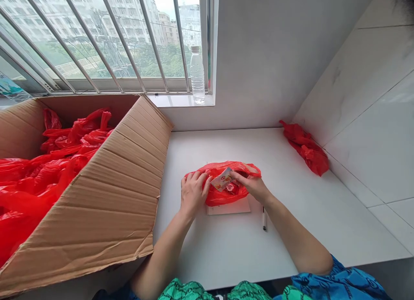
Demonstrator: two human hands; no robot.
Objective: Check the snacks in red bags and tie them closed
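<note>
A red plastic bag (220,200) lies with its mouth spread on the white table, partly over a pale notebook or box (229,208). My left hand (194,190) has its fingers curled over the bag's left rim, gripping it. Inside the bag's mouth, my right hand (250,185) pinches a small printed packet (221,180), pale with orange marks. Below the packet, a dark red item (231,188) with white lettering shows in the bag; its kind is unclear. A pen (264,219) rests on the table near my right forearm.
A large open cardboard box (106,200) full of red plastic bags (74,140) stands on the left. Another crumpled red bag (305,149) lies by the tiled wall. A clear water bottle (197,75) stands on the sill of the barred window.
</note>
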